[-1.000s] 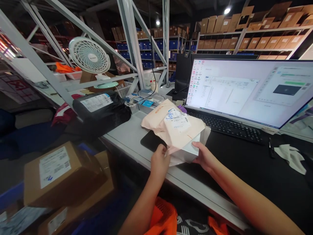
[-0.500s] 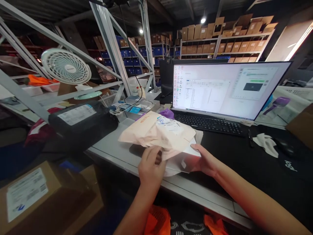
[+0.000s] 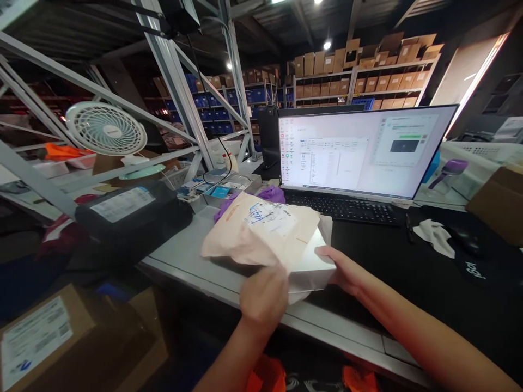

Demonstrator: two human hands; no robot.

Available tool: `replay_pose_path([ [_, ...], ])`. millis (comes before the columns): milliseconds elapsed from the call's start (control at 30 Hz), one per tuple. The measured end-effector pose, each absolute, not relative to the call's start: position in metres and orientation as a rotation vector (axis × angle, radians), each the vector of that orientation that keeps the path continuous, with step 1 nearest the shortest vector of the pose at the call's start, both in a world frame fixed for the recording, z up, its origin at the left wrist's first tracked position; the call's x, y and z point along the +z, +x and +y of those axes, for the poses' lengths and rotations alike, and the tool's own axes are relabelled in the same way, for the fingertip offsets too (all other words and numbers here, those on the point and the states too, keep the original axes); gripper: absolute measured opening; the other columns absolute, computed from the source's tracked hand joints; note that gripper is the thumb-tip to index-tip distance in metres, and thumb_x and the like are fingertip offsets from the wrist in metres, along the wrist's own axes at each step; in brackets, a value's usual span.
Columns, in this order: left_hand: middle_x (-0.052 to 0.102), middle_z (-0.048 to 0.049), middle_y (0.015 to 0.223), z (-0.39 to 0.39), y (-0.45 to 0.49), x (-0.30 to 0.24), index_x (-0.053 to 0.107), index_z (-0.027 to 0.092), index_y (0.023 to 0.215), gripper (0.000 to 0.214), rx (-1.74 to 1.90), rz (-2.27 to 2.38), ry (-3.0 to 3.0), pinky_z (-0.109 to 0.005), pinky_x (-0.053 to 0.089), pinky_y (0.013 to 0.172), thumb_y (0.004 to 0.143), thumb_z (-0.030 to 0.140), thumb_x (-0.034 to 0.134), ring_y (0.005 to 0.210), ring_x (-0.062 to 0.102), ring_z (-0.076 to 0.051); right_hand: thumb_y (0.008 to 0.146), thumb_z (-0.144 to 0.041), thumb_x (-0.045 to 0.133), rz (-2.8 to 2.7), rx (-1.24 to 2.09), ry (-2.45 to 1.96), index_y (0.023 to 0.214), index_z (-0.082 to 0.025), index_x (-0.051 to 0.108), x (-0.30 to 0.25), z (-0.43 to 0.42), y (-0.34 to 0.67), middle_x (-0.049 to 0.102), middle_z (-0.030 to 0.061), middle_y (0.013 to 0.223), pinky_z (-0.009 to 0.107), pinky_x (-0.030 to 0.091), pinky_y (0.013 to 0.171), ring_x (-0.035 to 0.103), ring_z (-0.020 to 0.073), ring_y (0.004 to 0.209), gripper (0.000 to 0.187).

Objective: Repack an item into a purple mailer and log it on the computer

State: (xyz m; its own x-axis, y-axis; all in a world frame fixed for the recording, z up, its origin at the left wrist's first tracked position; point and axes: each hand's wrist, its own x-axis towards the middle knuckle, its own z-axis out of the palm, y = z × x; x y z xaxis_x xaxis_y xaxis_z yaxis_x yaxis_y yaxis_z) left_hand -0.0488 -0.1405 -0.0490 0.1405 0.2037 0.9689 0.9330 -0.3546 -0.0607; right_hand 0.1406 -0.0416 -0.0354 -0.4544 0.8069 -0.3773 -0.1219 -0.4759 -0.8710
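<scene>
A pale peach mailing bag point(image 3: 237, 234) with a white shipping label point(image 3: 272, 219) and blue handwriting lies over the desk's front edge. Out of its right end juts a white box point(image 3: 314, 267). My right hand point(image 3: 341, 269) grips that box at its right corner, thumb on top, the other fingers partly hidden behind it. Closed on the bag's near edge, my left hand point(image 3: 265, 296) is slightly blurred. Purple plastic point(image 3: 272, 194) shows behind the bag.
Behind stand a monitor point(image 3: 359, 152) and a keyboard point(image 3: 343, 209). A mouse point(image 3: 466, 239) and crumpled tissue point(image 3: 435, 237) lie at right. A black parcel point(image 3: 134, 218) and a fan point(image 3: 107, 130) are at left, above a cardboard box point(image 3: 81, 337). A metal frame post point(image 3: 174, 81) rises behind.
My left hand has moved right and down along the bag's edge. More of the white box shows at the bag's right end. The camera view has shifted slightly.
</scene>
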Motion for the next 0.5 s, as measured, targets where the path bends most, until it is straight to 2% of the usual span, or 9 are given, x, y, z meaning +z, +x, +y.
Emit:
replay_pose_path([
  [67,0.074,-0.0011,0.079,-0.137,-0.056,-0.04,0.072,0.02,0.088,0.019,-1.423,-1.317,-1.664,-0.021,0.055,0.063,0.08,0.003,0.066,0.068,0.069,-0.012,0.066,-0.054,0.074,-1.03,2.083,-1.152,0.11,-0.019,0.069,-0.035,-0.039,0.15,0.074,0.0084,0.094,0.039,0.054,0.074,0.064,0.0235,0.083,0.057],
  [133,0.068,0.002,0.073,-0.128,-0.066,-0.034,0.071,0.02,0.08,0.018,-1.585,-1.584,-1.629,-0.02,0.051,0.056,0.077,0.004,0.064,0.06,0.063,-0.01,0.065,-0.054,0.075,-0.978,2.168,-1.127,0.099,-0.017,0.069,-0.036,-0.036,0.159,0.073,0.008,0.087,0.039,0.054,0.074,0.064,0.0225,0.079,0.05],
  [200,0.065,0.0031,0.071,-0.117,-0.075,-0.035,0.071,0.02,0.077,0.016,-1.667,-1.809,-1.626,-0.02,0.048,0.051,0.072,0.007,0.063,0.055,0.058,-0.009,0.064,-0.052,0.078,-0.944,2.21,-1.068,0.098,-0.018,0.068,-0.038,-0.036,0.168,0.073,0.0069,0.086,0.038,0.053,0.073,0.064,0.0215,0.077,0.049],
  [300,0.066,0.0017,0.075,-0.109,-0.072,-0.042,0.07,0.02,0.076,0.015,-1.662,-1.988,-1.638,-0.022,0.049,0.055,0.072,0.01,0.06,0.058,0.059,-0.01,0.064,-0.05,0.079,-0.868,2.231,-1.049,0.097,-0.018,0.068,-0.045,-0.036,0.178,0.074,0.0058,0.083,0.036,0.053,0.07,0.065,0.0207,0.074,0.047],
  [400,0.068,-0.0003,0.084,-0.117,-0.051,-0.048,0.069,0.021,0.084,0.018,-1.648,-1.988,-1.718,-0.024,0.05,0.06,0.076,0.011,0.056,0.064,0.061,-0.012,0.062,-0.051,0.081,-0.779,2.213,-1.083,0.092,-0.018,0.069,-0.054,-0.039,0.183,0.074,0.0051,0.079,0.032,0.053,0.065,0.065,0.0197,0.069,0.046],
  [500,0.067,-0.0028,0.099,-0.131,-0.027,-0.053,0.064,0.022,0.108,0.029,-1.626,-2.064,-1.666,-0.025,0.049,0.056,0.079,0.02,0.062,0.061,0.06,-0.012,0.06,-0.05,0.085,-0.734,2.159,-1.029,0.084,-0.019,0.07,-0.061,-0.041,0.183,0.073,0.0045,0.075,0.033,0.055,0.066,0.066,0.0203,0.069,0.042],
])
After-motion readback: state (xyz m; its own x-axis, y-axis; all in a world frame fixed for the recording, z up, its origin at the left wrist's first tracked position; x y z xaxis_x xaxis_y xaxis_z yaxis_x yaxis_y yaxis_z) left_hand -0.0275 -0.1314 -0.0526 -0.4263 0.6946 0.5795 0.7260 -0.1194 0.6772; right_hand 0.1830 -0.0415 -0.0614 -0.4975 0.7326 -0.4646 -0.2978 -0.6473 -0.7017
